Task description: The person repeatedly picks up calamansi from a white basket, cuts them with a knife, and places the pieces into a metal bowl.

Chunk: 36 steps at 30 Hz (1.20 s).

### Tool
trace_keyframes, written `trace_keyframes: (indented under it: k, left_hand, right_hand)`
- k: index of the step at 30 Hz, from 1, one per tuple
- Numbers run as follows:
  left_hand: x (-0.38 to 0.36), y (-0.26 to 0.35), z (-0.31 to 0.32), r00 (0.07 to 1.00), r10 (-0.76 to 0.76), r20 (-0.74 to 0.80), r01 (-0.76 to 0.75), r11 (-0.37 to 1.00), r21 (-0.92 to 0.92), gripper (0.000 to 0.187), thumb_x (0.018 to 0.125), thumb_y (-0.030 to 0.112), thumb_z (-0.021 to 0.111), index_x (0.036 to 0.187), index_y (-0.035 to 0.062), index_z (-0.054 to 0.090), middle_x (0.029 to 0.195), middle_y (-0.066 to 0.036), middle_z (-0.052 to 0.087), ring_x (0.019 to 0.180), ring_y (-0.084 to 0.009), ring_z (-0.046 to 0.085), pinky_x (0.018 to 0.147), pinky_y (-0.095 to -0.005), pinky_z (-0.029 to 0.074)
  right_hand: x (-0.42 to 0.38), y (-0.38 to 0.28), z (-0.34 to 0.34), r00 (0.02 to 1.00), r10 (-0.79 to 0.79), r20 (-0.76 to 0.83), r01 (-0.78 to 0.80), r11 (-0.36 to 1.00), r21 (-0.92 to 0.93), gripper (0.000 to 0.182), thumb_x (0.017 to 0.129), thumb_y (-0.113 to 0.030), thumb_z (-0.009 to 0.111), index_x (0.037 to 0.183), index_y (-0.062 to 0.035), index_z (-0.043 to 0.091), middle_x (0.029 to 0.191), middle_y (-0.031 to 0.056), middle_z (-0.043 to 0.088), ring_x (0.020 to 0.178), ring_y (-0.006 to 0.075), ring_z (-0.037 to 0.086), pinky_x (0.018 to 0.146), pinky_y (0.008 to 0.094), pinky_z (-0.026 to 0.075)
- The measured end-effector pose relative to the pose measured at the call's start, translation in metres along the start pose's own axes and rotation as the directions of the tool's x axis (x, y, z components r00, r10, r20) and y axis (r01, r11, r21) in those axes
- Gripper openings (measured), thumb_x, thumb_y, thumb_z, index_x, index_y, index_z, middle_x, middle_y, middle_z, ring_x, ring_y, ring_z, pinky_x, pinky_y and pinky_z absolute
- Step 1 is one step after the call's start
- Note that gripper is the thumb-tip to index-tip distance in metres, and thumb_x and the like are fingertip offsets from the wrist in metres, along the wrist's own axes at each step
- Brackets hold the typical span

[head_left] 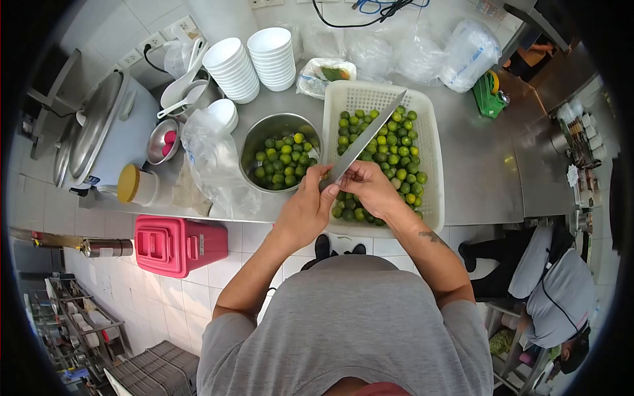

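A long knife [367, 137] points up and to the right over a white plastic basket [432, 132] of green limes [396, 142]. My left hand [307, 208] is closed at the knife's lower end, beside the rim of a steel bowl [246, 148] that also holds limes. My right hand [370, 188] is closed against the other side of the blade near its base, over the basket. Whether a lime or anything else small lies between my fingers is hidden.
Stacks of white bowls [272, 59], plastic bags [214, 155] and a tape dispenser [489, 96] are on the steel counter [482, 171]. A pink bin [178, 245] stands on the floor at left. Another person [555, 277] is at the right.
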State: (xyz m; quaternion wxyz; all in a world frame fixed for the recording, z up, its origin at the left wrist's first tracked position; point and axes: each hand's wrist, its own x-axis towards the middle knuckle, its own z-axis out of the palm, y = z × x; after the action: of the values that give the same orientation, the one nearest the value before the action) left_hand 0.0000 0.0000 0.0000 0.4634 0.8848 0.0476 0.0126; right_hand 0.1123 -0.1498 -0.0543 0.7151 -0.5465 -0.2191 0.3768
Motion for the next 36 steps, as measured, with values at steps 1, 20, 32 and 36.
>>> trace_keyframes:
  k: [1,20,32,36]
  left_hand:
    - [0.001,0.002,-0.001,1.000,-0.016,-0.012,0.016,1.000,-0.015,0.038,0.102,0.031,0.045,0.130,0.0065,0.036,0.114,-0.024,0.058,0.101,-0.0327,0.062,0.087,-0.0393,0.046]
    - [-0.004,-0.014,-0.041,0.959,-0.221,-0.177,0.170,0.950,-0.263,0.047,0.104,0.036,0.040,0.135,0.0012,0.038,0.109,-0.022,0.060,0.101,-0.0279,0.059,0.091,-0.0352,0.044]
    - [-0.024,0.002,-0.006,0.997,-0.032,0.066,0.042,0.987,-0.155,0.047,0.103,0.037,0.042,0.139,0.0067,0.037,0.102,-0.015,0.057,0.089,-0.0263,0.057,0.082,-0.0374,0.046]
    - [-0.025,0.007,-0.001,0.996,-0.038,0.083,0.040,0.999,-0.018,0.049,0.102,0.035,0.043,0.140,0.0065,0.034,0.115,-0.026,0.054,0.095,-0.0407,0.060,0.083,-0.0457,0.048]
  right_hand:
    - [0.001,-0.001,0.000,1.000,0.004,0.013,-0.005,1.000,0.031,0.039,0.090,-0.003,0.061,0.128,0.0006,0.057,0.108,0.0057,0.065,0.097,0.0116,0.060,0.089,0.0285,0.049]
    - [0.041,0.006,-0.055,0.994,-0.084,0.075,0.094,0.248,-0.964,0.026,0.083,-0.005,0.064,0.109,-0.0016,0.065,0.096,0.0109,0.061,0.104,0.0271,0.061,0.088,0.0365,0.050]
    - [-0.008,-0.029,-0.027,0.966,-0.116,-0.232,0.181,0.943,0.281,0.033,0.094,-0.008,0.059,0.125,0.0025,0.055,0.108,0.0124,0.065,0.101,0.0230,0.064,0.089,0.0340,0.052]
    - [-0.011,-0.020,-0.027,0.967,-0.144,-0.212,0.201,0.939,0.280,0.032,0.093,-0.007,0.060,0.123,0.0042,0.056,0.108,0.0141,0.066,0.099,0.0221,0.065,0.089,0.0340,0.052]
